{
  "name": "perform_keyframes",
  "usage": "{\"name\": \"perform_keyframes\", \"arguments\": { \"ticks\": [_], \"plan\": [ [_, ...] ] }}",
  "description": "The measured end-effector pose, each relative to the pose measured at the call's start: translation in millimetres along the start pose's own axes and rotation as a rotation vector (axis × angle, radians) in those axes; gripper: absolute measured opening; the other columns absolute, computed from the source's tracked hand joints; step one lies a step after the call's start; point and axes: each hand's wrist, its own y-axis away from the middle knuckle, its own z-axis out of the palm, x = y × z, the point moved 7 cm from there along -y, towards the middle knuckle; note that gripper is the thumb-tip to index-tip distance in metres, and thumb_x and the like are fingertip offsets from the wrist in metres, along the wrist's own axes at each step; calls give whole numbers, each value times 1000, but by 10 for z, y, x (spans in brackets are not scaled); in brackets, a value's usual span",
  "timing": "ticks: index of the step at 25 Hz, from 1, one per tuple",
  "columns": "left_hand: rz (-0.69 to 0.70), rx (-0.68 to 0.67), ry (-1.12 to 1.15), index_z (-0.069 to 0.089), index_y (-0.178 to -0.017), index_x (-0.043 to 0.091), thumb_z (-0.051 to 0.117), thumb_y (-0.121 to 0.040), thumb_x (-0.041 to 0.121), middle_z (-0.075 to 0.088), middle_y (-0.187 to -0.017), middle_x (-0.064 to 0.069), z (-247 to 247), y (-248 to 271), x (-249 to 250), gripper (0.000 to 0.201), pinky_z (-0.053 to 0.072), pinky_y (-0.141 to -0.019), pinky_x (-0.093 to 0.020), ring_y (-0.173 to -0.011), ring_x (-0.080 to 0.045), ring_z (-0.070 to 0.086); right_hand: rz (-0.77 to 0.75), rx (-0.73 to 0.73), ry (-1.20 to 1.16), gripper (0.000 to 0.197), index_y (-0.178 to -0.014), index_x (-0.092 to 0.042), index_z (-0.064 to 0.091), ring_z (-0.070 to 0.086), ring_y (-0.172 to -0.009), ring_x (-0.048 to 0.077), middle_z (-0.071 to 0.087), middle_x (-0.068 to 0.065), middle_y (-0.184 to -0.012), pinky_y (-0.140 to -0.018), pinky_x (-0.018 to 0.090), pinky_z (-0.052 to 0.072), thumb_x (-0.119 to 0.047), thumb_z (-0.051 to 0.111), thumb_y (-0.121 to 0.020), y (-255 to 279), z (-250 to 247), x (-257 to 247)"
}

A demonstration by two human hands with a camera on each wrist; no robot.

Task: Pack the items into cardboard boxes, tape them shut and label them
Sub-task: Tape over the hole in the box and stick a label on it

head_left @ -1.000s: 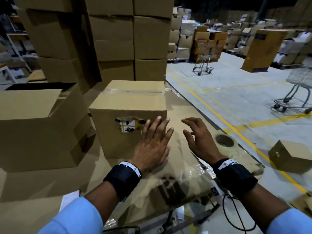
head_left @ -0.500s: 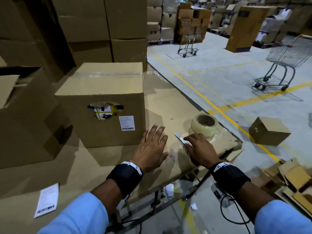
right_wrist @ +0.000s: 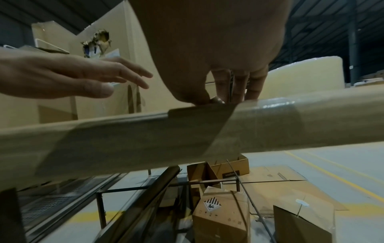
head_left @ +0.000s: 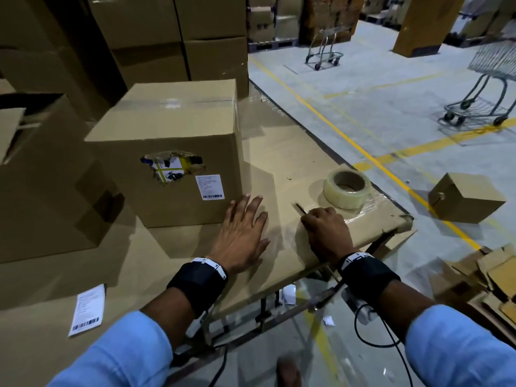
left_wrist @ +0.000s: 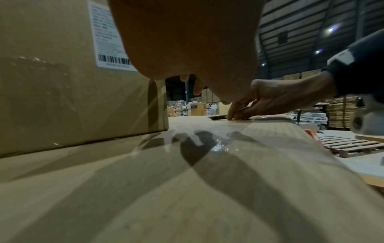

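A taped cardboard box [head_left: 167, 127] stands on the cardboard-covered table [head_left: 279, 152]. Its front has a torn hole and a white barcode label [head_left: 210, 187] stuck on. My left hand [head_left: 244, 219] is spread flat just over the table by the box's lower right corner, holding nothing. My right hand [head_left: 310, 217] is curled and pinches a thin blade-like piece [head_left: 300, 208], whose tip lies on the table [left_wrist: 217, 117]. A roll of clear tape [head_left: 347, 188] lies just beyond the right hand.
An open cardboard box [head_left: 42, 191] stands at the left, and a loose barcode label [head_left: 88, 310] lies near the table's front. Stacked boxes [head_left: 167, 23] rise behind. The table edge runs under my right wrist. On the floor are a small box [head_left: 466, 196], flattened cardboard [head_left: 480, 280] and a trolley [head_left: 485, 88].
My left hand came off the box front, leaving the label stuck there, and dropped to the table. My right hand picked up the thin piece and lowered it onto the table.
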Motion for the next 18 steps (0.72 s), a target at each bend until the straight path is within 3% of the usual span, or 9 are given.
{"name": "perform_keyframes", "arguments": {
  "ticks": [4, 7, 9, 12, 14, 16, 18],
  "plan": [
    [1, 33, -25, 37, -149, 16, 45, -99, 50, 7, -166, -12, -25, 3, -37, 61, 0, -122, -55, -153, -34, -4, 20, 36, -20, 18, -97, -20, 70, 57, -85, 37, 69, 7, -96, -65, 39, 46, -14, 65, -81, 7, -48, -35],
    [13, 70, -47, 42, -146, 16, 45, -98, 51, 13, -165, -13, -60, 5, -56, 60, 7, -123, -57, -153, -35, 2, 69, 93, -85, 17, -104, -15, 65, 58, -79, 38, 67, 11, -86, -64, 41, 46, -18, 63, -88, 18, -128, -67],
    [18, 103, -59, 45, -144, 16, 46, -96, 51, 17, -164, -13, -90, 10, -70, 59, 12, -122, -58, -152, -35, 6, 112, 122, -98, 3, -86, -8, 62, 57, -70, 39, 63, 16, -75, -62, 42, 45, -7, 63, -83, 25, -186, -62],
    [32, 151, -73, 50, -140, 16, 50, -94, 49, 23, -162, -14, -136, 23, -68, 57, 16, -121, -58, -151, -36, 11, 142, 61, -64, 9, -69, -4, 58, 54, -65, 39, 58, 20, -68, -60, 44, 43, 5, 57, -69, -19, -110, -31],
    [40, 170, -73, 51, -139, 16, 52, -94, 48, 24, -161, -15, -156, 37, -60, 55, 17, -121, -58, -151, -36, 11, 107, -49, -9, 29, -81, -7, 66, 52, -74, 37, 60, 16, -74, -68, 42, 34, -7, 37, -78, -74, 52, -25],
    [41, 188, -70, 51, -138, 15, 53, -94, 47, 24, -161, -15, -174, 56, -60, 55, 16, -121, -57, -151, -36, 11, 53, -55, 45, 54, -86, -11, 73, 50, -78, 36, 59, 13, -72, -70, 42, 25, -13, 19, -79, -105, 120, -40],
    [40, 204, -72, 52, -138, 15, 53, -94, 46, 25, -160, -15, -185, 74, -70, 54, 17, -121, -57, -151, -36, 13, 36, -46, 35, 59, -84, -11, 74, 50, -75, 36, 57, 14, -67, -68, 43, 26, -14, 16, -81, -113, 108, -57]
  ]
}}
